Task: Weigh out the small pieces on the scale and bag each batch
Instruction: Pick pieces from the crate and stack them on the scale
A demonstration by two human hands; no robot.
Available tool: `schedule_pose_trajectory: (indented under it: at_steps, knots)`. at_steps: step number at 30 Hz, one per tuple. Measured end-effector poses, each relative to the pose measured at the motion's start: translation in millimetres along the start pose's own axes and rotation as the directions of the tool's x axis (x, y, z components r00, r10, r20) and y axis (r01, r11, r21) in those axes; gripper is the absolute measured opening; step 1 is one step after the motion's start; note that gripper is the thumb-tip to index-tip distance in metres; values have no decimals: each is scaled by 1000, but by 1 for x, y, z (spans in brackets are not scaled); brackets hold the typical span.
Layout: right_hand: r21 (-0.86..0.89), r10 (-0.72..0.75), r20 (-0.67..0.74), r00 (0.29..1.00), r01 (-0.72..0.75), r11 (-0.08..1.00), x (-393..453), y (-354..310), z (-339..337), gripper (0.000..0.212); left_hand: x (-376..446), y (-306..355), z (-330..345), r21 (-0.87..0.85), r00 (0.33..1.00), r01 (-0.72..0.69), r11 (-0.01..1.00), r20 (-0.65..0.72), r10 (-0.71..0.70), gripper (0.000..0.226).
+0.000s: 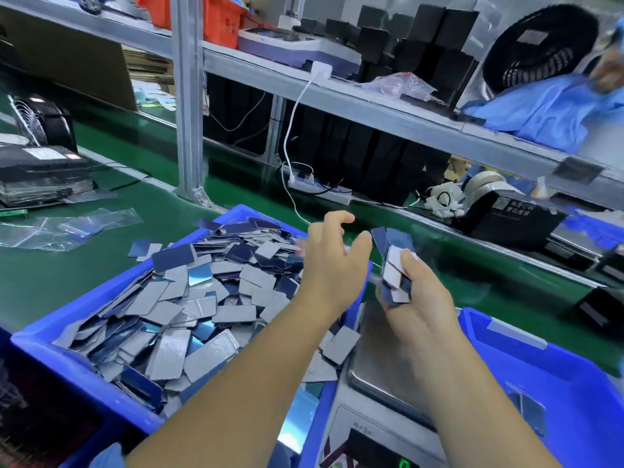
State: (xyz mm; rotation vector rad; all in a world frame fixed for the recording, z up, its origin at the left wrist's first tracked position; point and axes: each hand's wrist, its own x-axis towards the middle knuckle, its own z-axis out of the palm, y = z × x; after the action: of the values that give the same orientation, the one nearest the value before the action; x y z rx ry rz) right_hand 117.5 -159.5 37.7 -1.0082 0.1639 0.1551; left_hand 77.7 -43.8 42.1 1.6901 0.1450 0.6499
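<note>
Batch in hand above the scale, ready to place.

I grip a loose stack of pieces (pixel 395 265) in the right hand (pixel 417 298), above the scale (pixel 374 363); the left hand (pixel 332 261) hovers with fingers spread, holding nothing, over the blue bin (pixel 77 359) of pieces at left. Risk: the stack is fanned and uneven, so pieces could slide out and drop beside the pan, corrupting the weight.

Grey and shiny blue pieces (pixel 189 309) in a blue bin (pixel 77 363), green belt (pixel 141 157), orange crate (pixel 216 18).
</note>
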Motion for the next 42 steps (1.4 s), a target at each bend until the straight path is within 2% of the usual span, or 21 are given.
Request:
schedule_pose_trajectory:
  at_steps: [2, 6, 9, 11, 13, 15, 17, 19, 24, 28, 31, 33, 34, 36, 39, 40, 42]
  knots:
    - [-32, -25, -1, 1000, 25, 999, -5, -7, -12, 13, -1, -5, 5, 22, 989, 85, 996, 122, -87, 40]
    - [-167, -7, 39, 999, 13, 986, -17, -18, -42, 11, -1, -12, 7, -5, 965, 157, 988, 214, -153, 26]
    - [-360, 44, 95, 994, -7, 933, -26, -30, -71, 11, -4, -13, 11, 15, 930, 181, 983, 323, -177, 21]
    - [-512, 47, 115, 992, 19, 859, -33, -38, -87, 12, -10, -13, 16, 65, 902, 141, 988, 403, -155, 23]
    - [-715, -9, 131, 991, 101, 692, -38, -42, -97, 12, -19, -15, 22, 141, 862, 55, 988, 493, -118, 31]
    - [-896, -101, 181, 978, 207, 394, -40, -42, -105, 9, -26, -18, 28, 230, 811, -54, 972, 577, -92, 36]
    - [-948, -144, 249, 958, 271, 166, -40, -40, -107, 6, -30, -21, 32, 332, 747, -206, 921, 661, -71, 46]
    - [-954, -130, 296, 946, 299, 2, -36, -35, -109, 22, -33, -22, 32, 395, 701, -331, 857, 711, -57, 55]
    - [-926, -122, 361, 924, 340, -164, -30, -23, -113, 43, -31, -23, 33, 455, 682, -416, 787, 729, -60, 54]
    - [-915, -115, 345, 932, 306, -262, -30, -18, -116, 65, -28, -26, 34, 479, 694, -433, 764, 718, -57, 47]
    - [-875, -117, 366, 923, 298, -382, -30, -16, -117, 63, -28, -30, 35, 481, 705, -406, 777, 705, -68, 44]
    - [-877, -115, 372, 921, 308, -370, -31, -17, -117, 57, -27, -30, 34, 472, 721, -387, 792, 690, -60, 43]
    - [-890, -118, 370, 922, 315, -329, -33, -19, -117, 53, -26, -29, 32, 466, 736, -375, 801, 676, -49, 42]
    - [-904, -171, 406, 898, 369, -214, -33, -24, -118, 32, -23, -27, 28, 462, 773, -342, 818, 633, -34, 38]
    - [-889, -322, 455, 830, 441, -119, -36, -32, -121, 41, -16, -27, 19, 485, 842, -232, 843, 535, -76, 26]
    - [-897, -356, 434, 827, 433, -88, -36, -35, -124, 40, -14, -27, 15, 521, 869, -184, 833, 483, -110, 20]
    - [-924, -391, 357, 848, 382, -14, -35, -39, -133, 29, -8, -27, 8, 649, 903, -118, 751, 386, -191, 12]
